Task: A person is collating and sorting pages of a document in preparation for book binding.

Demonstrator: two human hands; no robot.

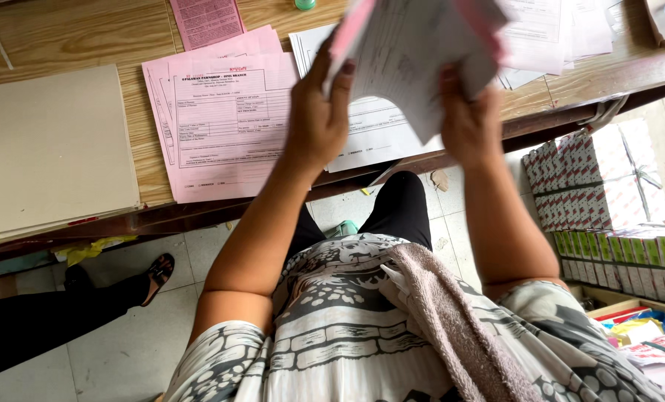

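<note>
**Both hands on a sheaf of papers**

The left hand (319, 119) and right hand (468, 123) hold a sheaf (414, 56) of thin white and pink sheets up above the desk (64, 33) edge — blurred, fanned at the top. The left fingers (341, 82) are curled closed on the sheaf's left edge, thumb behind; the right hand is clamped on its lower right edge, fingers hidden behind the paper.

On the wood-grain desk lie pink forms (224, 126) — flat, printed, overlapping — with white forms (377, 130) beside them and a stack of stiff tan folders (53, 145) to the left. A nubby pinkish towel (451, 320) drapes over the patterned shirt. Small cartons (608, 193) stand in rows at right.
</note>
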